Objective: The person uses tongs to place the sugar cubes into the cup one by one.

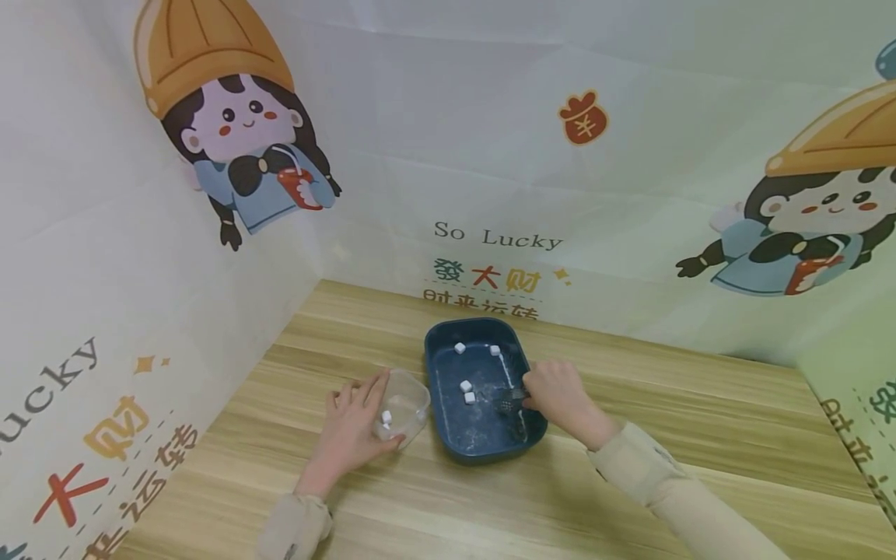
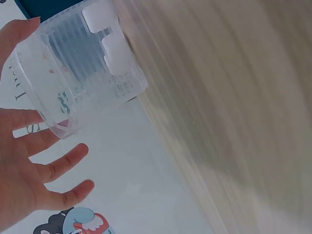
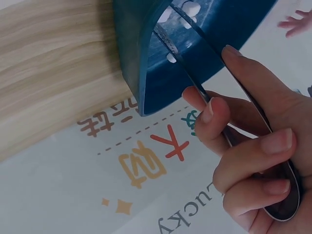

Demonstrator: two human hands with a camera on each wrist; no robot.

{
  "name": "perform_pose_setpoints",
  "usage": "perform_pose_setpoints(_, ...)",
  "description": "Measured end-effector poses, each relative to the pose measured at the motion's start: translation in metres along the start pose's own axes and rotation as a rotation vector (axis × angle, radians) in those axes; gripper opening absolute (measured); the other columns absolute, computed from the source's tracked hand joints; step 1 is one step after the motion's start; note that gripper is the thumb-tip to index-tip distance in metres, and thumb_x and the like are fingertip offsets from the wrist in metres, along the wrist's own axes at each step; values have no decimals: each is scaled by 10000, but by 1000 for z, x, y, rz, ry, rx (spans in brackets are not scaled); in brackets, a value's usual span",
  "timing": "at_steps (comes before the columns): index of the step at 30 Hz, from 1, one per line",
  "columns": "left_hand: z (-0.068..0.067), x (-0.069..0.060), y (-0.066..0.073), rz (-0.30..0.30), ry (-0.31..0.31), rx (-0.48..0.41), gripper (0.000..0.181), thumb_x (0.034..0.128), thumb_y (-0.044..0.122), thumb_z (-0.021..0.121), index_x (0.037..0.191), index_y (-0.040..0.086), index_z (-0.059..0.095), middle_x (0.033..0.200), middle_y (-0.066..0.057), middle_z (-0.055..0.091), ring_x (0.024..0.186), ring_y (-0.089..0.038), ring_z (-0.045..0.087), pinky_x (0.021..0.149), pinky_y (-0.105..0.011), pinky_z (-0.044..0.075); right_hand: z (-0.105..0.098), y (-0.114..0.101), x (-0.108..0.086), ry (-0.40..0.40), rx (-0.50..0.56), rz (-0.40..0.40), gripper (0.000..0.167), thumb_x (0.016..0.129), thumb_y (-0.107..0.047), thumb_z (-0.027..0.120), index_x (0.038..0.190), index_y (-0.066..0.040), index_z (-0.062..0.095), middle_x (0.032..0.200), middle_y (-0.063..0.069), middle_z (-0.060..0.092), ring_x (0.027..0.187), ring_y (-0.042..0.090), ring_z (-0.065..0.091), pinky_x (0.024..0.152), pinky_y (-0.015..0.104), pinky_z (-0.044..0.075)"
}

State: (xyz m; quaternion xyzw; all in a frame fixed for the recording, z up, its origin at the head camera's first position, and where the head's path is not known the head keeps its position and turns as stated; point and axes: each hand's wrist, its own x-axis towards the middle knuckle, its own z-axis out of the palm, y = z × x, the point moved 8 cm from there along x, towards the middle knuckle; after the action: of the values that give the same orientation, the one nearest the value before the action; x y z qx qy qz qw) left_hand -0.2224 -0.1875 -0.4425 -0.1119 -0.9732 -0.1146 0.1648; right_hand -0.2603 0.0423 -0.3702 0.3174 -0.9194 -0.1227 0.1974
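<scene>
My left hand [image 1: 353,424] holds a clear plastic container [image 1: 408,400] by its rim, thumb on one side and fingers on the other. White cubes [image 2: 117,53] lie at the bottom of that container. To its right, a dark blue basin [image 1: 455,451] stands on the table with several white cubes [image 1: 469,398] spread over its floor. My right hand [image 1: 560,397] grips dark metal tongs [image 3: 195,80] at the basin's right rim. The tongs' arms are apart and reach down into the basin; whether their tips touch a cube I cannot tell.
Both vessels stand on a wood-grain table [image 1: 616,498]. A printed white backdrop [image 1: 448,140] with cartoon figures and lettering rises behind the table and at both sides. The basin sits near the table's back edge.
</scene>
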Motion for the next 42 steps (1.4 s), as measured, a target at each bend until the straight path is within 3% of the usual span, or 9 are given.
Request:
perform_pose_setpoints(11,1,0,0,12,-6,63,981,583,572,707,1363,96,350,1268,-110,512,1179,-399,413,929,-692,262,1,16,-16,-76,166,96,481,635,-384,750,435,-151,380,427,-64,350,407,78,268,335,202,179)
perform_pose_setpoints(22,3,0,-1,4,-14,70,981,576,567,716,1355,85,364,1260,-118,523,1178,-397,423,933,-711,229,0,30,-29,-45,327,151,385,703,-361,707,463,-155,486,425,-77,324,431,63,230,378,186,124)
perform_pose_setpoints(24,3,0,-2,1,-18,73,980,576,572,712,1353,85,366,1263,-116,522,1178,-394,426,933,-712,227,2,32,-31,-47,355,167,346,716,-367,695,493,-158,533,421,-72,382,428,57,240,381,184,128)
perform_pose_setpoints(28,4,1,-3,-4,-29,82,983,574,584,707,1351,85,370,1268,-114,519,1177,-386,436,938,-711,221,1,33,-35,-7,390,191,246,719,-372,690,597,-159,666,522,-33,614,401,34,333,356,178,173)
perform_pose_setpoints(30,4,2,-3,-9,-38,86,986,572,590,706,1350,86,371,1270,-115,518,1177,-381,440,946,-709,212,0,34,-37,17,402,203,217,724,-373,684,660,-168,709,577,-12,661,389,37,371,340,178,205)
perform_pose_setpoints(38,2,4,-3,-22,-64,84,981,574,592,705,1346,83,377,1275,-115,521,1174,-365,457,947,-712,206,-4,35,-44,91,481,247,221,745,-354,673,621,-172,684,426,-68,505,386,18,238,356,163,159)
perform_pose_setpoints(42,2,4,-3,-26,-71,78,977,578,582,710,1349,84,374,1276,-116,522,1173,-361,463,949,-714,198,-6,36,-47,128,492,267,186,742,-344,677,674,-174,705,439,-61,536,382,15,285,355,180,216)
